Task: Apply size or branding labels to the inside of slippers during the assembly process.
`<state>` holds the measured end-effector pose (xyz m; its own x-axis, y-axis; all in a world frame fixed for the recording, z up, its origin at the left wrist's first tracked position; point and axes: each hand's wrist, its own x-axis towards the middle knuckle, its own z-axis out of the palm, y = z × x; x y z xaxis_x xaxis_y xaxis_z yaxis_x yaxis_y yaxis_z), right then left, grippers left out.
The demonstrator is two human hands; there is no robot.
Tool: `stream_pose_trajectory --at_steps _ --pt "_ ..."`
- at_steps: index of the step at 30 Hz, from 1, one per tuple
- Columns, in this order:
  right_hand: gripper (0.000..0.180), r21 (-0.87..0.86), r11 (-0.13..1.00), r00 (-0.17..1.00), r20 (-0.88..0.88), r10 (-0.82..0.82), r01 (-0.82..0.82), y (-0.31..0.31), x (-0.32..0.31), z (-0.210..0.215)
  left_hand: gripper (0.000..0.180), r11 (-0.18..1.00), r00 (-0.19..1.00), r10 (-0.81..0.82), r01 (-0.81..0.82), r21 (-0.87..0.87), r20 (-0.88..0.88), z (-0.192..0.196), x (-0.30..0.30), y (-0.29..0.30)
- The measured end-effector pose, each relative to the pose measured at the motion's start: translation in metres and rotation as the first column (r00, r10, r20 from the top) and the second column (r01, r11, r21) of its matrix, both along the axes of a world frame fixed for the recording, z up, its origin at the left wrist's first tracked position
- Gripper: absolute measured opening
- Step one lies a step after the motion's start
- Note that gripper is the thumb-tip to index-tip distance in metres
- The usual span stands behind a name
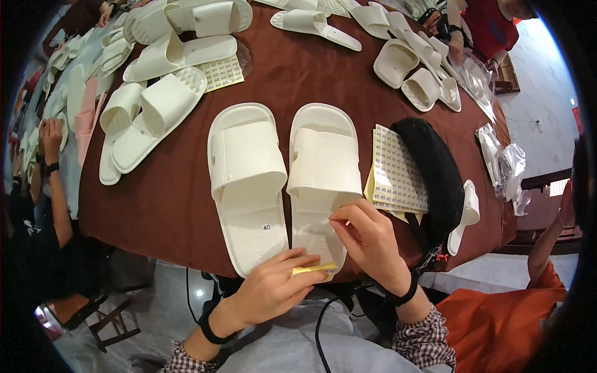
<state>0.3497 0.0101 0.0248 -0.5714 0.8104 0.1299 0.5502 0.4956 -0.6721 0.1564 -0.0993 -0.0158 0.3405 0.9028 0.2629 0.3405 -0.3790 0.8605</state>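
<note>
With left hand (272, 289), holds yellow paper (313, 268) between slightly spread fingers; with right hand (372, 239), pinches fingertips together, can't tell on what, over right white slipper (324, 161), by tabletop's (336, 74) near edge.

Ahead of the hands (374, 241), two slippers (250, 156) lie side by side on the surface (277, 78), the right one reaching beneath both. Ahead and right, label sheets (398, 168) lie beside a pouch (434, 171). Farther ahead, left and right, rest more slippers (165, 103).
</note>
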Motion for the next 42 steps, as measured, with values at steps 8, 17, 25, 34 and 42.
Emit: stream_pose_trajectory --at_steps 8,17,25,34,42 --pt "0.013 0.317 0.946 0.981 0.192 0.007 -0.068 -0.003 -0.006 -0.014 0.031 1.000 0.998 -0.019 0.019 -0.006 0.065 -0.006 -0.003 0.003" --pt "0.022 0.388 0.894 0.940 0.328 0.096 -0.227 -0.015 -0.002 -0.013 0.033 1.000 0.998 -0.017 0.016 0.010 0.064 -0.009 -0.005 0.002" --pt "0.035 0.327 0.939 0.959 0.282 0.016 -0.112 -0.032 0.004 -0.009 0.033 0.999 0.998 -0.022 0.023 -0.032 0.057 -0.009 -0.003 0.004" --pt "0.022 0.356 0.933 0.977 0.209 -0.033 -0.044 -0.013 -0.005 -0.015 0.030 0.999 0.998 -0.030 0.032 -0.031 0.053 -0.007 -0.005 0.004" --pt "0.022 0.370 0.925 0.968 0.249 -0.008 -0.087 -0.013 -0.007 -0.017 0.032 0.999 0.997 -0.019 0.022 -0.049 0.074 -0.010 -0.005 0.003"
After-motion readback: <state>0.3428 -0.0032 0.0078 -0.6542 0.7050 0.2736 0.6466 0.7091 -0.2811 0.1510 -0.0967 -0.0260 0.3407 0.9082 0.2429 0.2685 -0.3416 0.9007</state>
